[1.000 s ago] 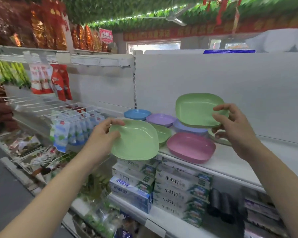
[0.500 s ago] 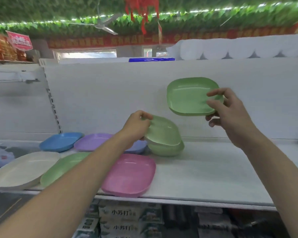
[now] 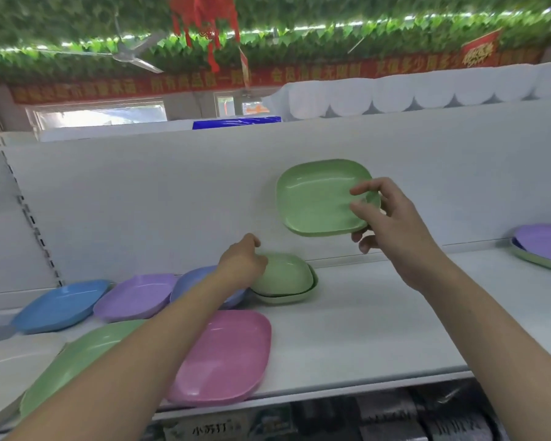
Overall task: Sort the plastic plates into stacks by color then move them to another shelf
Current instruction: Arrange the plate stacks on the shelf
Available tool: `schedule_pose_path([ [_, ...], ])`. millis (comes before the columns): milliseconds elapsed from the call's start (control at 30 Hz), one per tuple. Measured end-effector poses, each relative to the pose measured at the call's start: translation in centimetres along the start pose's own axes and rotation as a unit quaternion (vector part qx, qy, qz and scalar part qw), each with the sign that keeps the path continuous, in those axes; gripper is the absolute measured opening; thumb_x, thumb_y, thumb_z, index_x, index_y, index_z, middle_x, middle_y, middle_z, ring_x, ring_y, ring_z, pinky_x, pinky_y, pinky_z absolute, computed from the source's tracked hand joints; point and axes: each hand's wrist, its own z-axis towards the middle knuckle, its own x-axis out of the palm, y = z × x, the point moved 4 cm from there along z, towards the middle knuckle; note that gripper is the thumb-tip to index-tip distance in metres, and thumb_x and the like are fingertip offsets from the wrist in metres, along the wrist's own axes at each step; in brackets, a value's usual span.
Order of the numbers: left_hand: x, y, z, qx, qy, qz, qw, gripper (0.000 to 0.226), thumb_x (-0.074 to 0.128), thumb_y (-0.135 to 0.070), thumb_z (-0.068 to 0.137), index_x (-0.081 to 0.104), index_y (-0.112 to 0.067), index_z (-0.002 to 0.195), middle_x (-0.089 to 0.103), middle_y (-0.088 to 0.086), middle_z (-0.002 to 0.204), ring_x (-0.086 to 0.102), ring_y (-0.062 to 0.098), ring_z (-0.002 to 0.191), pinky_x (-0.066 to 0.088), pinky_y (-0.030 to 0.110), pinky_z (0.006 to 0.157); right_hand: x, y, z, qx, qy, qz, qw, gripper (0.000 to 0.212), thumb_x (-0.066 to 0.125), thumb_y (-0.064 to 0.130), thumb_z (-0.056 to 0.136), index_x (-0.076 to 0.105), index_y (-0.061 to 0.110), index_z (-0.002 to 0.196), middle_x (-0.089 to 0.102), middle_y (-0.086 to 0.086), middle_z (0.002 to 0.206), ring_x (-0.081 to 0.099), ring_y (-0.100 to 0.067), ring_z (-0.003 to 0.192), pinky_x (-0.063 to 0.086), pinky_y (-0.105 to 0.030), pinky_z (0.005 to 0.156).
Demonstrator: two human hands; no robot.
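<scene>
Four green plates — right grip [image 3: 392, 224] pinches one [image 3: 322, 198] at 1 o'clock, left grip [image 3: 242, 265] clasps the stacked pair [image 3: 287, 278]; one pink plate [image 3: 226, 354].

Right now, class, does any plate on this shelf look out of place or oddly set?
Yes. On the far right, a purple plate sits on a green plate, mixing colours. In the green stack at the left hand, the top plate lies tilted, not nested flat. The right hand holds another green plate in the air.
</scene>
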Motion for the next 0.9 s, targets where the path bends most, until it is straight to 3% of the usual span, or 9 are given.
schedule_pose_path([
  [133,-0.2,0.0,-0.4,0.031,0.012,0.004,0.999,0.041,0.053,-0.022,0.097,0.047,-0.016,0.137,0.061,0.008,0.116,0.061,0.031,0.108,0.048,0.034,0.089,1.4,-0.7,-0.5,0.011,0.020,-0.007,1.000,0.012,0.061,0.017,0.100,0.061,0.024,0.110,0.057,-0.016,0.120,0.064,-0.021,0.061,0.051,-0.032,0.054],
  [267,0.2,0.0,-0.9,0.041,0.022,-0.017,0.999,0.041,0.054,-0.020,0.095,0.051,-0.021,0.135,0.067,0.010,0.109,0.063,0.028,0.100,0.050,0.037,0.088,2.2,-1.4,-1.0,0.019,0.038,-0.016,0.999,0.011,0.061,0.018,0.100,0.061,0.026,0.109,0.057,-0.012,0.117,0.064,-0.020,0.061,0.051,-0.031,0.054],
  [433,-3.0,1.8,-2.4,0.074,-0.022,-0.010,0.997,0.024,0.052,-0.014,0.093,0.063,-0.025,0.113,0.072,0.003,0.098,0.065,0.026,0.097,0.052,0.039,0.089,3.7,-1.9,-1.9,0.025,0.072,-0.024,0.997,0.010,0.061,0.018,0.100,0.060,0.024,0.108,0.060,-0.008,0.109,0.064,-0.020,0.062,0.050,-0.031,0.053],
  [533,-6.1,4.2,-4.2,0.075,-0.054,0.000,0.996,0.025,0.053,-0.014,0.092,0.063,-0.032,0.106,0.071,-0.001,0.098,0.066,0.020,0.093,0.053,0.037,0.085,6.0,-2.2,-3.1,0.036,0.086,-0.024,0.995,0.010,0.061,0.019,0.100,0.060,0.023,0.109,0.058,-0.005,0.109,0.063,-0.018,0.061,0.050,-0.031,0.053],
  [800,-14.7,13.5,-12.6,0.047,-0.104,-0.033,0.993,0.022,0.056,-0.011,0.092,0.071,-0.025,0.101,0.072,-0.004,0.095,0.066,0.021,0.088,0.052,0.031,0.064,15.3,-0.9,-9.2,0.077,0.119,-0.050,0.989,0.011,0.061,0.018,0.099,0.060,0.025,0.107,0.062,-0.006,0.106,0.057,-0.014,0.056,0.047,-0.028,0.051],
  [900,-17.3,17.3,-16.1,0.047,-0.104,-0.041,0.993,0.021,0.056,-0.013,0.094,0.071,-0.026,0.101,0.072,-0.004,0.099,0.067,0.019,0.088,0.054,0.034,0.073,19.7,0.8,-12.1,0.071,0.129,-0.077,0.986,0.011,0.061,0.021,0.099,0.060,0.024,0.109,0.060,-0.008,0.095,0.054,-0.013,0.051,0.048,-0.030,0.053],
])
